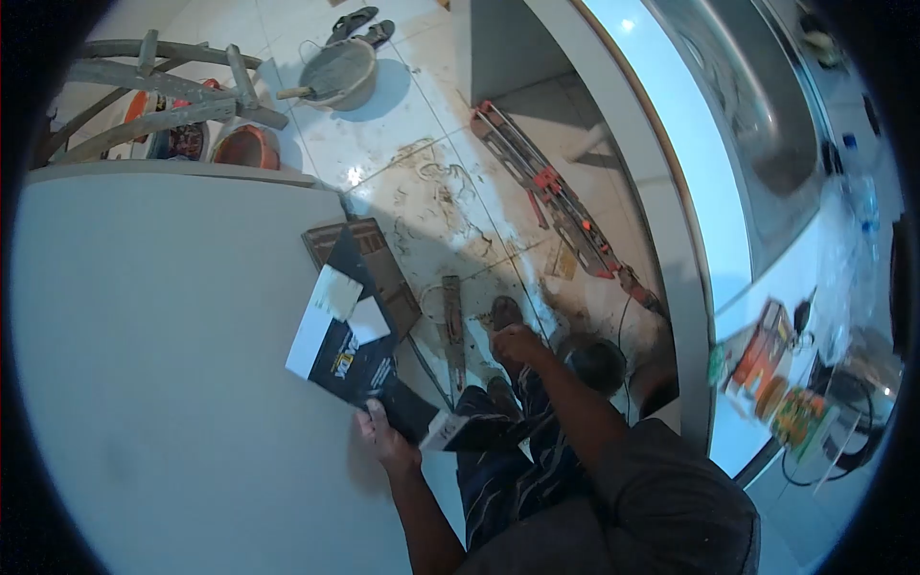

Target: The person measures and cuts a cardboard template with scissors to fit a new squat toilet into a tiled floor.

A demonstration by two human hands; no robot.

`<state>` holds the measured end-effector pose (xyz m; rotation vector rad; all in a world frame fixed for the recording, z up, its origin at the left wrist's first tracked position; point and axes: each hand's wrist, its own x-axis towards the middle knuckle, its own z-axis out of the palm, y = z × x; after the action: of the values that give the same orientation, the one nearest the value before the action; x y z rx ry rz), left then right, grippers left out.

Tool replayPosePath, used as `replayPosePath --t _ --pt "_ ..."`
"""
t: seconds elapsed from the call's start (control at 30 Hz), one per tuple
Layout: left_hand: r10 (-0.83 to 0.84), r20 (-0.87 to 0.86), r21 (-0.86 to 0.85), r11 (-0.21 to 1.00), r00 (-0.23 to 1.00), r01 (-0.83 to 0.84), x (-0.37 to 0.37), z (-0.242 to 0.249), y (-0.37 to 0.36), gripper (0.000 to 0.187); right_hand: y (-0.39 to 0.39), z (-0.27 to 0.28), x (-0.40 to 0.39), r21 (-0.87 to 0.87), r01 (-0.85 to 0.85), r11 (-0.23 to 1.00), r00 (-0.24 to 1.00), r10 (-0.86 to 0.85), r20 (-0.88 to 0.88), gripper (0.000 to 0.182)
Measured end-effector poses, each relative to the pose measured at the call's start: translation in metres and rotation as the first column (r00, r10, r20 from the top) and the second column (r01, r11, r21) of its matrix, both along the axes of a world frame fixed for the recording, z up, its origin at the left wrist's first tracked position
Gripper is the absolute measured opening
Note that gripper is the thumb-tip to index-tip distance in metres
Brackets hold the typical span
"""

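Observation:
My left hand (387, 443) grips the lower edge of a black printed cardboard piece (335, 350), thumb on top. One corner of the cardboard is white, and two small pale squares (337, 292) lie against its upper part. The cardboard is held over the edge of a large white surface (172, 364). My right hand (517, 345) hangs lower, above the floor near my shoe (505, 310). Its fingers are curled closed, and whatever may be in them is hidden. A brown, dirt-marked rectangular panel (383, 264) stands behind the cardboard.
A red and grey tile cutter (546, 182) lies on the smeared tiled floor (431, 201). Nearby are a dirty bar-shaped tool (453, 326) and a dark round container (591, 364). Farther off stand a bucket (350, 81), sandals (359, 29) and a wooden ladder (163, 77). A sink counter (695, 144) borders the right.

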<state>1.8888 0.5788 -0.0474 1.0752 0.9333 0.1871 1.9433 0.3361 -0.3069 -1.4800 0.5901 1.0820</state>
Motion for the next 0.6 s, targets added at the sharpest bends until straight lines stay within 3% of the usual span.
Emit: replayPosePath --t 0.07,0.1,0.13,0.2,0.23,0.3,0.33,0.4,0.47,0.53,0.6 --pt "-0.033 0.01 -0.011 0.999 0.999 0.033 -0.006 -0.035 0.005 0.045 -0.027 0.006 -0.029 0.048 0.122 0.991 0.982 -0.128 0.138 0.034" --pt "-0.082 -0.004 0.006 0.997 0.997 0.082 -0.009 -0.056 0.005 0.045 -0.039 0.002 -0.047 -0.077 -0.022 0.997 0.942 0.047 0.333 0.041" --pt "-0.131 -0.014 0.024 0.991 0.991 0.131 -0.012 -0.076 0.004 0.046 -0.049 0.016 -0.063 -0.081 -0.021 0.997 0.942 0.047 0.332 0.041" --pt "-0.127 -0.015 -0.005 0.992 0.992 0.127 -0.018 -0.106 -0.007 0.044 -0.07 0.07 -0.077 0.033 0.159 0.987 0.976 -0.152 -0.155 0.046" --pt "-0.126 -0.019 -0.034 0.992 0.992 0.125 -0.016 -0.123 -0.013 0.043 -0.08 0.075 -0.094 0.028 0.158 0.987 0.978 -0.153 -0.142 0.046" --pt "-0.202 0.019 -0.013 0.979 0.979 0.202 -0.013 -0.16 -0.007 0.042 -0.09 0.092 -0.137 0.451 0.322 0.833 0.935 -0.204 -0.29 0.047" --pt "-0.283 0.043 0.037 0.959 0.958 0.282 -0.016 -0.181 -0.008 0.04 -0.099 0.091 -0.149 0.43 0.322 0.843 0.931 -0.199 -0.306 0.047" --pt "-0.335 0.042 -0.031 0.941 0.941 0.336 -0.015 -0.205 -0.012 0.038 -0.093 0.105 -0.186 0.272 -0.011 0.962 0.998 -0.006 0.062 0.048" --pt "-0.405 -0.027 0.06 0.912 0.914 0.406 -0.014 -0.233 -0.019 0.036 -0.097 0.12 -0.197 0.193 -0.009 0.981 1.0 0.012 -0.019 0.049" --pt "-0.428 -0.035 0.038 0.903 0.903 0.429 -0.007 -0.238 -0.021 0.035 -0.096 0.127 -0.198 -0.091 -0.437 0.895 0.899 0.433 -0.061 0.051" --pt "-0.449 -0.054 0.04 0.892 0.892 0.451 -0.01 -0.235 -0.026 0.035 -0.115 0.077 -0.234 -0.121 -0.357 0.926 0.931 0.342 -0.129 0.053"
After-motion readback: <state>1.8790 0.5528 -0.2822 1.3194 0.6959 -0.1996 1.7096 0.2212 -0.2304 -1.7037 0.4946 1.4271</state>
